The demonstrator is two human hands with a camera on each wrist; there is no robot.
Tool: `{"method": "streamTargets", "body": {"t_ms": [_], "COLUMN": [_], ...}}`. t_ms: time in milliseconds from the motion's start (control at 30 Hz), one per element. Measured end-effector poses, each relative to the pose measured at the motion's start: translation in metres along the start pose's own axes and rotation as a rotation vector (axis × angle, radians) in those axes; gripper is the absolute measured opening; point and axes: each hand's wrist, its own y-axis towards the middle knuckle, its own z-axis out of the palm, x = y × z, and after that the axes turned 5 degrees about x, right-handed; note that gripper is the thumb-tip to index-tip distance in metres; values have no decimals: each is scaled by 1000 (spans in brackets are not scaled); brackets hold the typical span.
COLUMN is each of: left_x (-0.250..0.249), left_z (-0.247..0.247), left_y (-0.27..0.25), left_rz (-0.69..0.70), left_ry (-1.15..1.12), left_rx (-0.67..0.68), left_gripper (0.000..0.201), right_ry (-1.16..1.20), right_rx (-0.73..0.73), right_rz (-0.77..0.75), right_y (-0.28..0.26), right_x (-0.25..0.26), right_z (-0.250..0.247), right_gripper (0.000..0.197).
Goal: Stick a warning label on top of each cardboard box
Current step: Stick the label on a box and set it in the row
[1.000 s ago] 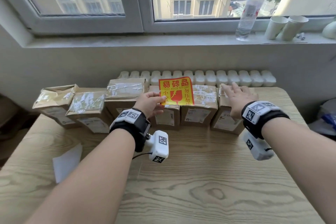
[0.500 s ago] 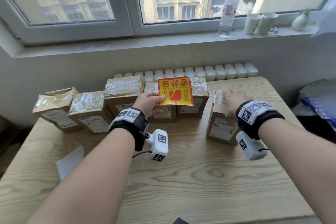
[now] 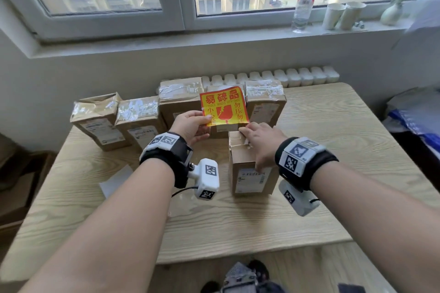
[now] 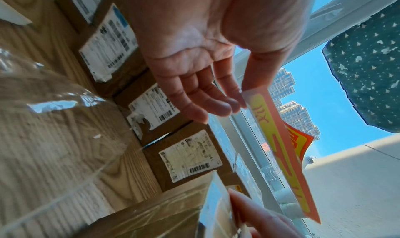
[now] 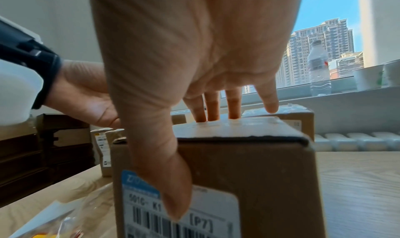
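Note:
My left hand point(image 3: 190, 126) pinches the lower left corner of a red-and-yellow warning label point(image 3: 223, 107) between thumb and fingers and holds it upright above the row of boxes; the left wrist view shows the label point(image 4: 281, 156) edge-on. One cardboard box point(image 3: 252, 169) stands apart from the row, nearer to me. My right hand point(image 3: 259, 143) rests on its taped top with straight fingers, and the thumb lies down the front face over the shipping label point(image 5: 184, 207). Several other taped boxes point(image 3: 139, 116) line the table's back edge.
A white backing sheet point(image 3: 114, 181) lies on the wooden table point(image 3: 333, 150) at the left. A clear plastic bag point(image 5: 54, 224) sits by the near box. A water bottle point(image 3: 304, 0) and two paper cups point(image 3: 340, 15) stand on the windowsill. A white radiator point(image 3: 285, 77) runs behind the table.
My right hand has dragged the rightmost box out of the row toward me and to the left. The left hand still holds the label up, now just beyond that box.

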Motion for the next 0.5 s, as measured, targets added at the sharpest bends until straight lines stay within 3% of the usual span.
{"method": "streamTargets", "body": {"t_ms": [367,433,500], "left_x": [11,9,7], "left_z": [-13,-11,-8], "left_y": [-14,-15,-15], "left_rz": [-24,-20,-13], "left_ry": [23,19,24], "left_rx": [-4,-1,6], "left_gripper": [8,10,10], "right_ry": [128,319,550], "right_rx": [80,78,-81], "right_rz": [-64,-58,-24], "right_y": [-6,-16,-26], "right_x": [8,1,-7], "right_z": [9,2,-7], "right_gripper": [121,104,67]}}
